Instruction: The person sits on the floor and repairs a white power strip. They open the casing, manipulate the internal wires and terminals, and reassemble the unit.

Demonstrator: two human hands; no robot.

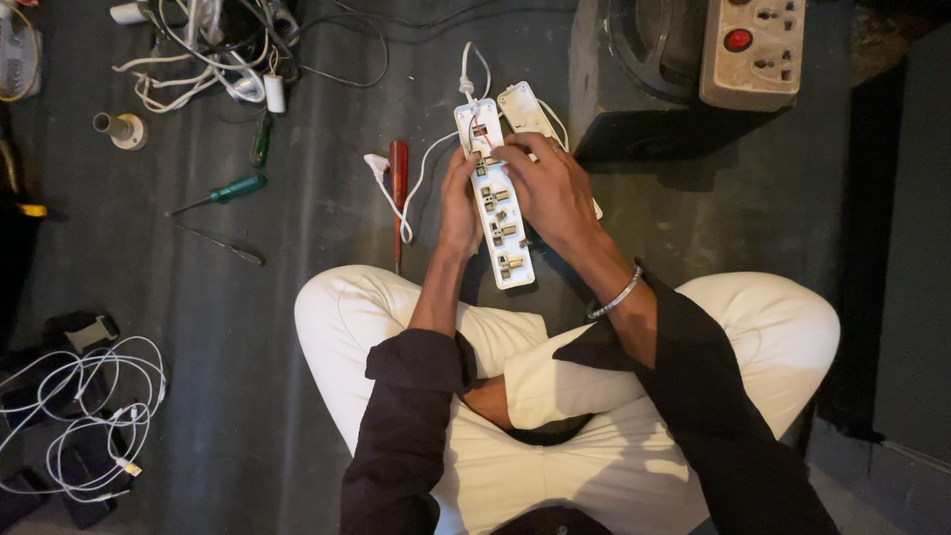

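I sit cross-legged on a dark floor. Both hands hold an opened white power strip [503, 223], its inner metal contacts facing up. My left hand [459, 203] grips its left edge. My right hand [548, 183] rests over its upper right part, fingertips at the wiring near the top end. The strip's white cover half [523, 107] lies just behind it, partly hidden by my right hand. A white cord [416, 183] runs from the strip's top end to a plug on the floor.
A red-handled screwdriver [398, 183] lies left of the strip, a green-handled one [226, 191] farther left. Tangled white cables [198, 59] sit at the top left, more cables [89, 416] at the lower left. A grey extension box [753, 50] sits on a dark block at the upper right.
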